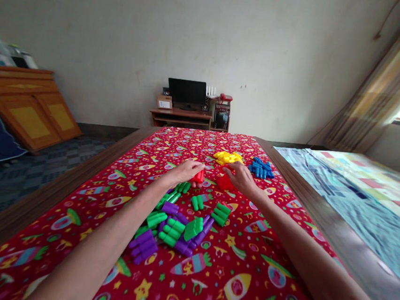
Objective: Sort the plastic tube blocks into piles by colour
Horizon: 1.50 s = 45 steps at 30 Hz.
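Note:
My left hand is closed around a red plastic building block, just above the cloth. To its right, my right hand reaches over several red blocks lying together. Its thumb points left above them; the other fingers are mostly hidden, so whether it grips one cannot be told. Beyond that hand sits a heap of yellow blocks, with blue blocks heaped to the right. Closer to me, green blocks and purple blocks lie mixed in a loose spread between my forearms.
A red patterned cloth covers the table, whose dark wooden edge shows on both sides. At right is a bed. Against the far wall stands a desk with a monitor. A wooden cabinet stands at left.

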Tool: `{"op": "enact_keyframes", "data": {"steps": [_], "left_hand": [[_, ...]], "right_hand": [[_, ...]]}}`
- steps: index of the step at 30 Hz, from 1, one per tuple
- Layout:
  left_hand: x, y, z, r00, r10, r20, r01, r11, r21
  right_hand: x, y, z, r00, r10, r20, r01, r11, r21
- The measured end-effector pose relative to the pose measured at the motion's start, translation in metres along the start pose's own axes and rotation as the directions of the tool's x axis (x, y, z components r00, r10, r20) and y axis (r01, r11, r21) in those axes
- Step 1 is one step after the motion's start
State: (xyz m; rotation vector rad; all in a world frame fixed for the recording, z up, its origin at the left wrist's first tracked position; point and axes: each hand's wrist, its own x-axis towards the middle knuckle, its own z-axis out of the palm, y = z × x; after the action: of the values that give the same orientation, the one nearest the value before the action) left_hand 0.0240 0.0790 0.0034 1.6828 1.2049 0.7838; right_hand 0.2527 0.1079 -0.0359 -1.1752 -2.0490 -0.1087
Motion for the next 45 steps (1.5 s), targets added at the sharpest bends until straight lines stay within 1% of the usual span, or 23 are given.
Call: {"op": "enact_keyframes", "data": {"steps": [2, 5, 8, 10, 12, 14, 16, 17, 19, 21, 23, 25, 27, 29, 31, 32, 34, 36, 37, 39, 41, 43, 45], "left_hand": [[0.000, 0.000, 0.003, 1.000, -0.015, -0.024, 0.015, 1.000, -0.024], [0.003, -0.003, 0.003, 0.998, -0.005, -0.066, 0.002, 0.999, -0.040], [0.005, -0.006, 0.001, 0.990, 0.014, -0.143, -0.021, 0.999, -0.047], [0.005, -0.006, 0.001, 0.984, 0.035, -0.175, -0.042, 0.998, -0.037], [0.003, -0.005, 0.003, 0.988, 0.060, -0.140, -0.066, 0.997, -0.039], [0.001, -0.002, 0.008, 0.995, 0.073, -0.068, -0.079, 0.993, -0.084], [0.000, 0.002, 0.013, 0.997, 0.077, -0.014, -0.079, 0.983, -0.163], [0.000, 0.005, 0.016, 0.997, 0.076, -0.008, -0.076, 0.977, -0.202], [0.000, 0.009, 0.020, 0.998, 0.066, 0.000, -0.064, 0.965, -0.256], [0.001, 0.012, 0.019, 0.999, 0.047, 0.017, -0.041, 0.969, -0.244], [0.001, 0.011, 0.012, 0.999, 0.035, 0.007, -0.034, 0.994, -0.107], [0.001, 0.008, 0.001, 0.995, 0.071, -0.064, -0.060, 0.985, 0.161], [-0.001, 0.005, -0.011, 0.986, 0.133, -0.096, -0.079, 0.897, 0.434], [-0.005, 0.006, -0.018, 0.988, 0.155, -0.031, -0.106, 0.797, 0.595], [-0.009, 0.013, -0.016, 0.983, 0.152, 0.101, -0.181, 0.745, 0.642], [-0.012, 0.018, -0.011, 0.972, 0.160, 0.173, -0.234, 0.734, 0.638], [-0.018, 0.030, 0.008, 0.936, 0.187, 0.298, -0.337, 0.721, 0.606], [-0.026, 0.040, 0.033, 0.904, 0.194, 0.381, -0.401, 0.696, 0.596], [-0.031, 0.042, 0.046, 0.897, 0.185, 0.401, -0.413, 0.669, 0.617], [-0.039, 0.043, 0.068, 0.902, 0.165, 0.400, -0.415, 0.593, 0.690], [-0.045, 0.039, 0.081, 0.915, 0.157, 0.372, -0.397, 0.515, 0.760], [-0.045, 0.033, 0.083, 0.931, 0.143, 0.336, -0.362, 0.467, 0.807], [-0.040, 0.030, 0.074, 0.942, 0.103, 0.321, -0.330, 0.469, 0.819]], "right_hand": [[-0.004, 0.002, 0.006, 1.000, 0.007, 0.004, -0.007, 0.999, -0.035], [-0.006, 0.006, 0.008, 1.000, 0.011, 0.010, -0.011, 0.999, -0.047], [-0.002, 0.005, 0.003, 0.999, 0.021, -0.033, -0.022, 0.999, -0.035], [0.002, -0.002, -0.004, 0.998, 0.029, -0.051, -0.030, 0.999, -0.012], [0.006, -0.015, -0.013, 1.000, 0.009, -0.023, -0.008, 0.999, 0.049], [0.008, -0.031, -0.023, 0.996, -0.073, 0.048, 0.066, 0.987, 0.145], [0.008, -0.047, -0.031, 0.972, -0.189, 0.140, 0.152, 0.959, 0.238], [0.008, -0.053, -0.034, 0.955, -0.230, 0.186, 0.177, 0.948, 0.265], [0.008, -0.058, -0.036, 0.938, -0.240, 0.251, 0.174, 0.950, 0.258], [0.008, -0.054, -0.036, 0.951, -0.177, 0.254, 0.133, 0.974, 0.181], [0.009, -0.043, -0.035, 0.969, -0.112, 0.218, 0.098, 0.992, 0.076], [0.009, -0.028, -0.035, 0.970, -0.081, 0.229, 0.087, 0.996, -0.020], [0.009, -0.015, -0.037, 0.954, -0.069, 0.292, 0.095, 0.993, -0.076], [0.009, -0.007, -0.041, 0.940, -0.062, 0.337, 0.096, 0.992, -0.085], [0.010, -0.005, -0.047, 0.943, -0.047, 0.329, 0.073, 0.995, -0.067], [0.011, -0.006, -0.050, 0.949, -0.039, 0.312, 0.060, 0.997, -0.057], [0.013, -0.011, -0.056, 0.963, -0.028, 0.269, 0.041, 0.998, -0.044], [0.015, -0.019, -0.061, 0.972, -0.027, 0.232, 0.039, 0.998, -0.045], [0.016, -0.023, -0.063, 0.974, -0.030, 0.223, 0.042, 0.998, -0.052], [0.017, -0.030, -0.067, 0.973, -0.035, 0.227, 0.053, 0.996, -0.074], [0.017, -0.036, -0.069, 0.968, -0.038, 0.246, 0.062, 0.994, -0.092], [0.017, -0.040, -0.072, 0.964, -0.044, 0.263, 0.071, 0.993, -0.092], [0.017, -0.041, -0.076, 0.954, -0.060, 0.294, 0.084, 0.994, -0.069]]}}
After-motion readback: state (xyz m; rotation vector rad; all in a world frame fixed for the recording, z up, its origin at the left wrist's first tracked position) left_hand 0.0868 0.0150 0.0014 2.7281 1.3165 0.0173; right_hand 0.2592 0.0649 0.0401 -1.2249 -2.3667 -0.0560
